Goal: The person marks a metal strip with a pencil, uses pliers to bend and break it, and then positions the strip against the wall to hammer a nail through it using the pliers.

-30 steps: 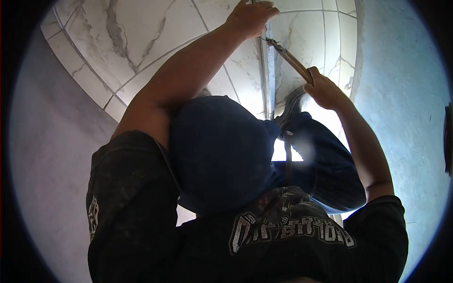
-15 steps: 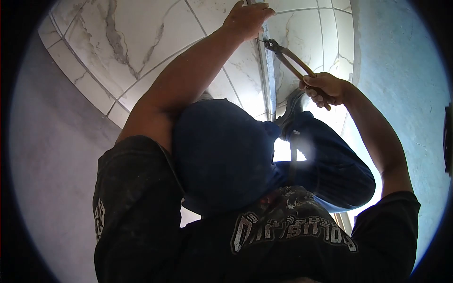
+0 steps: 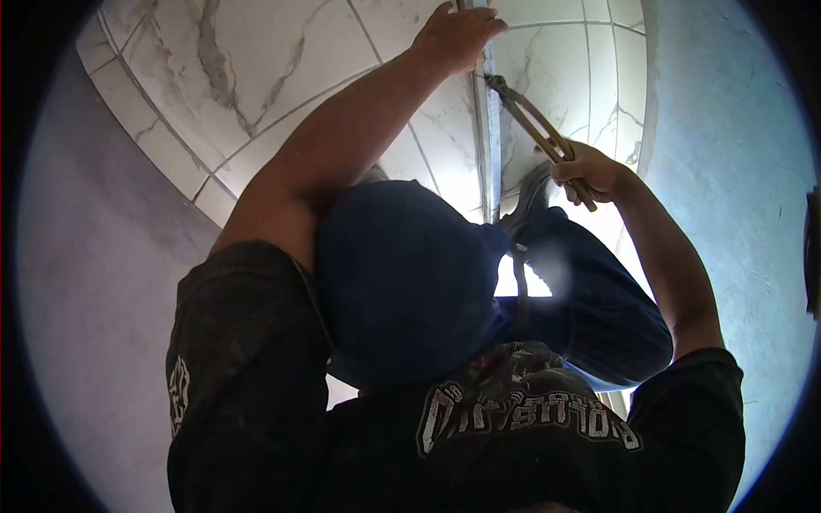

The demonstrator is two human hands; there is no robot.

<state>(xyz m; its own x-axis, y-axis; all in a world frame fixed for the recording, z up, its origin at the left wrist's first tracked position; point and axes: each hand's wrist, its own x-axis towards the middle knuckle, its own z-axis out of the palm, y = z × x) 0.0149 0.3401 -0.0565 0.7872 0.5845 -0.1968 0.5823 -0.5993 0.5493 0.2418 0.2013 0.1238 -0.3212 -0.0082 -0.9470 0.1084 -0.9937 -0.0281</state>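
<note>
My right hand is closed around the handles of a pair of long-handled pincers. The pincers' jaws meet a short thin wire at the metal bar; whether they bite it is too small to tell. Farther up, my left hand lies across the same bar with its fingers spread. Its palm is turned away, so anything under it is hidden. The bar runs lengthwise between my feet, over pale tiles.
Veined white tiles cover the surface ahead. A bluish wall rises on the right, and a greyish one on the left. My bent knee and dark shoe are close to the bar.
The pincers' handles have come closer together in my right hand, which has dropped slightly. My left hand has stayed on the bar, while the view has shifted a little.
</note>
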